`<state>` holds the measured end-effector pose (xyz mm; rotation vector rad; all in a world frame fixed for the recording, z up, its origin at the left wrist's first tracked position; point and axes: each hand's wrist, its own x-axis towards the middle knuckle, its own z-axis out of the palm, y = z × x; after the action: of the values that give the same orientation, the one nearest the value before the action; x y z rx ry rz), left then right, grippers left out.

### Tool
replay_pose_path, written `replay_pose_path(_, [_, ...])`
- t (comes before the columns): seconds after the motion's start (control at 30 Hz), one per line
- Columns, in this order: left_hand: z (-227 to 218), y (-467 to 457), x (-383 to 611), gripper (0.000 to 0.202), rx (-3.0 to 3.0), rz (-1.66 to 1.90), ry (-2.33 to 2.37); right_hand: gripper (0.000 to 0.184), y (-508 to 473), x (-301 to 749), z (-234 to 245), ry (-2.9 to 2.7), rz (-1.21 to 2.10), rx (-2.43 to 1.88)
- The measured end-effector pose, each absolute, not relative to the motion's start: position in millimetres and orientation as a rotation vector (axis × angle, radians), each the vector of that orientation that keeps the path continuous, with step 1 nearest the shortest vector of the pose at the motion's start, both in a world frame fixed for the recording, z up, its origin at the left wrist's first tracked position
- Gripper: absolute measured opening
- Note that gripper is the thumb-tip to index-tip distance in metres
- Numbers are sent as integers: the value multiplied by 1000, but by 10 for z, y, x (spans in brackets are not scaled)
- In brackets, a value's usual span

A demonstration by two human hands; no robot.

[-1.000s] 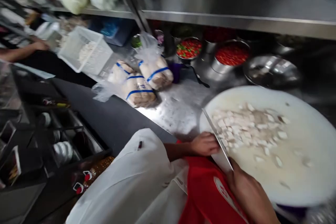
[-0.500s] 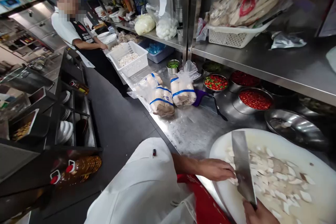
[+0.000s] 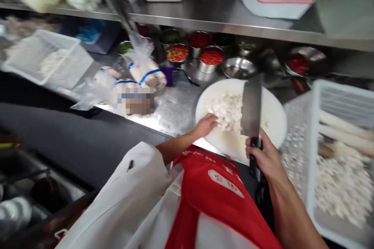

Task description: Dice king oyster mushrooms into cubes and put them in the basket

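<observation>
A worker's right hand [image 3: 264, 153] grips the black handle of a broad steel cleaver [image 3: 251, 105], its blade at the right side of a chopped white heap [image 3: 223, 109] on a round white cutting board [image 3: 274, 116]. The left hand [image 3: 206, 125], fingers narrowly curved, meets the heap's left edge; whether it pinches pieces cannot be told. The step appears to be chopping or gathering; another cut would call for fingers clear of the blade. A translucent white plastic crate [image 3: 312, 163] crowds the right; blue-banded clear plastic bags [image 3: 150, 74] lie left on the steel counter [image 3: 175, 113]; a shallow steel bowl [image 3: 239, 68] sits just behind the board.

Head-height view, forward and down
</observation>
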<state>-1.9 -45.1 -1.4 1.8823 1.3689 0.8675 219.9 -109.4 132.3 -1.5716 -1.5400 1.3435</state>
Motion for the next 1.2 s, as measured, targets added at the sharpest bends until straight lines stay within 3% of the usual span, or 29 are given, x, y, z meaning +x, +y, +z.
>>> replay_pose_path(0.07, [-30,-363,-54,15,1737,931,1393,87,-1108,2166,1377,-1321,1457,-1528])
replay_pose_path(0.17, [14,-299,-126,10,1579,1007,1381,93,-1242,2223,1339,-1198,1572,-1469])
replay_pose_path(0.47, [325,-12,-357,10,1236,1148,1570,72,-1534,2386,1147,-1468,1518,-1469])
replay_pose_path(0.7, [903,-8,-133,19,1874,1243,1492,65,-1461,2373,1201,-2067,1007,-1669])
replay_pose_path(0.83, [1019,103,366,56,2418,804,1082,67,-1347,2218,1283,-2362,859,-1805])
replay_pose_path(0.93, [901,241,700,77,2514,453,1124,68,-1351,2186,1323,-2478,777,-1814])
replay_pose_path(1.07, [803,562,753,70,2584,252,1364,68,-1629,2427,1325,-2426,829,-1842])
replay_pose_path(1.2, [807,808,424,66,2531,208,1610,70,-2163,2795,1274,-2157,1089,-1763])
